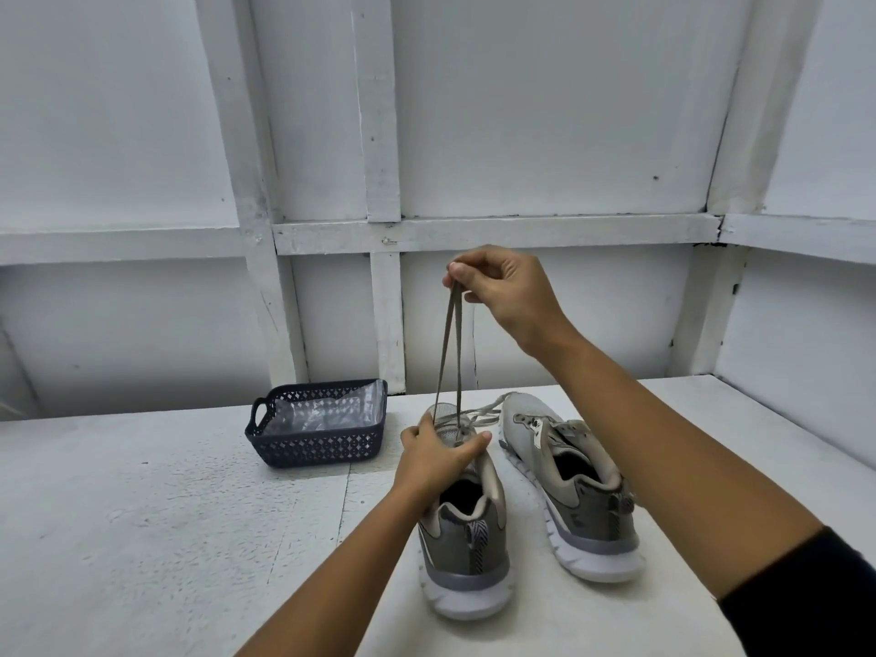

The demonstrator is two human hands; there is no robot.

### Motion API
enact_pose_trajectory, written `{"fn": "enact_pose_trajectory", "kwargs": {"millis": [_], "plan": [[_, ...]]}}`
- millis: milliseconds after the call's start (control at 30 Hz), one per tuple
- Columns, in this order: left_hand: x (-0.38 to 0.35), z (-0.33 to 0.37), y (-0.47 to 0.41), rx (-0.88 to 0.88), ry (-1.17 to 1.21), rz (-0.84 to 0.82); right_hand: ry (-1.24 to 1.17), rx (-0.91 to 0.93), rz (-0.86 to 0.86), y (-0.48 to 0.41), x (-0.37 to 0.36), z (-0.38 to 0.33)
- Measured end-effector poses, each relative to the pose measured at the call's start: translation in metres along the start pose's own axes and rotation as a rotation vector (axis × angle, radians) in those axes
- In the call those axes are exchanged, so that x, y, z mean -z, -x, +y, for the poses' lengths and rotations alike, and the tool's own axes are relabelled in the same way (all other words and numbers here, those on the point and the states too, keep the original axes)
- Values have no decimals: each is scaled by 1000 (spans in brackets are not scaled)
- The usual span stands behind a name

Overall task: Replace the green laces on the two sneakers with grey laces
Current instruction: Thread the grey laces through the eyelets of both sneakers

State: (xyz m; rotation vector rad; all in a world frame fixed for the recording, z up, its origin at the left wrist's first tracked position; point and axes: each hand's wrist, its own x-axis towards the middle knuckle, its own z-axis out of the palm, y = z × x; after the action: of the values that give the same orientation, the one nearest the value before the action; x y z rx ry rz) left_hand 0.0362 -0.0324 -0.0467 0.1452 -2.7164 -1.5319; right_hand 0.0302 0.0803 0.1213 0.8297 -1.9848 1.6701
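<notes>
A black sleeve [815, 599] covers the right upper forearm at the lower right edge, and both bare forearms reach forward over the white painted table [166, 514]. Nearest on it stands a grey-olive mesh sneaker with a thick white sole [467, 547], heel toward the viewer. The left hand [436, 455] grips this shoe at the tongue and eyelet area, fingers and thumb curled round the upper from either side. Just beside it to the right, a little farther back and angled outward, sits the matching second grey-olive sneaker [583, 505], with no hand on it. From the eyelets of the nearer shoe a flat grey-khaki lace [449, 343] rises in two taut strands that meet at the right hand [502, 289], which is held high above the shoes and pinches the lace between thumb and fingertips. Farther left on the table sits a dark navy perforated plastic basket with a loop handle [315, 450], lined with crinkled clear plastic [327, 412]. Behind everything stands a white panelled wall with wooden battens [545, 135].
</notes>
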Motion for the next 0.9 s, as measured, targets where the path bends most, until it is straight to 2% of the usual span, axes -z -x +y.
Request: {"fn": "enact_pose_trajectory", "kwargs": {"millis": [200,333,433,533,633,767,833,900], "plan": [[1,2,2,-9,15,0,0,62,-17,-3,7,-22],[10,7,3,-63,14,-15,2,16,-25,2,9,-19],[25,16,-3,-185,-68,14,-19,0,-38,4,9,-17],[44,34,-5,-348,50,-44,-16,5,-78,7,10,-18],[58,55,-7,-403,140,-76,-35,-9,-206,11,10,-21],[65,59,-10,-404,227,5,-151,-167,-471,18,14,-12],[67,54,-12,-382,291,22,-233,-280,-408,20,17,10],[68,49,-13,-384,300,35,-92,-394,-287,24,19,42]]}}
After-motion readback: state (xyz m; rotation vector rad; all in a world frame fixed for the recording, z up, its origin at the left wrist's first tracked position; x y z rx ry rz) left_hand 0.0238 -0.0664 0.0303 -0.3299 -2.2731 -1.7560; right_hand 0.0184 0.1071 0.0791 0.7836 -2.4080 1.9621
